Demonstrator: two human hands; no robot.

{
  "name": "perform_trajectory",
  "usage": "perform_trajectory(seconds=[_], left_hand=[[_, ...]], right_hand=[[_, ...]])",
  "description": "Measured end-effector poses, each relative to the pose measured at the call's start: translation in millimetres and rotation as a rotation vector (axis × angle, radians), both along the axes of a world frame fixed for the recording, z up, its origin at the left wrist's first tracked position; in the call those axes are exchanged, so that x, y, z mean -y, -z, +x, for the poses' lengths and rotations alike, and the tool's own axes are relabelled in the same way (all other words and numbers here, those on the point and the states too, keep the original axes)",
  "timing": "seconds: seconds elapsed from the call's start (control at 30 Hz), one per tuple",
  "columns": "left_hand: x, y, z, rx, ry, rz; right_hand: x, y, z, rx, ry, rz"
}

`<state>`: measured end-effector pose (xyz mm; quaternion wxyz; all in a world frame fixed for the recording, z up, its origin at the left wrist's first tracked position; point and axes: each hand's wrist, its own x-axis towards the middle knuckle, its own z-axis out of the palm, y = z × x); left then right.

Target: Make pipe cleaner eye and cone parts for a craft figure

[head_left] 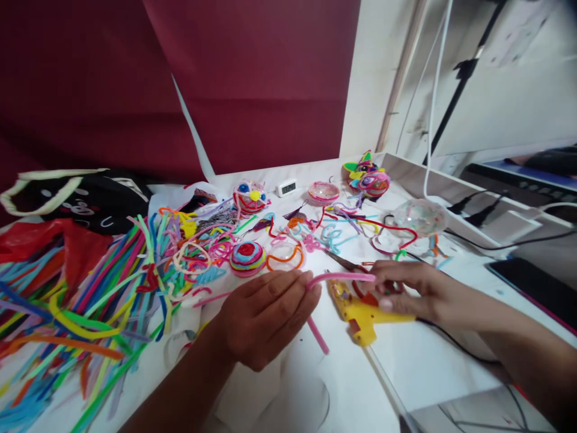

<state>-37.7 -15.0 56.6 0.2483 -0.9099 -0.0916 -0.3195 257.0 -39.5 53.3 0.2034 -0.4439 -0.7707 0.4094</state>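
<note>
Tbl rim (408, 174) is edging hands' 1 o'clock, bare top (408, 373) 5; L hand (268, 319) is pinching bent pink stem (340, 276), R hand (417, 285) grip unclear.

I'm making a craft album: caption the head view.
Left hand holding pink pipe cleaner, right hand at one end, near yellow glue gun.
</note>
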Motion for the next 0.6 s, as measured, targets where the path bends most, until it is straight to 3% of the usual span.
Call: perform_trajectory(seconds=[0.1,0.23,0.37,0.6], left_hand=[[2,2.2,1,-0.026,0.041,-0.020],[-4,5.9,1,-0.017,0.132,0.042],[-11,7.5,2,-0.065,0.168,0.088],[-3,5.0,5,-0.120,0.149,-0.042]], right_hand=[[-9,-11.3,-3,-0.210,0.030,-0.237],[-23,-19.6,-15,-0.343,-0.131,-0.418],[-33,-25.9,-26,-0.390,-0.249,-0.524],[-40,-28.2,-29,-0.366,-0.318,-0.647]])
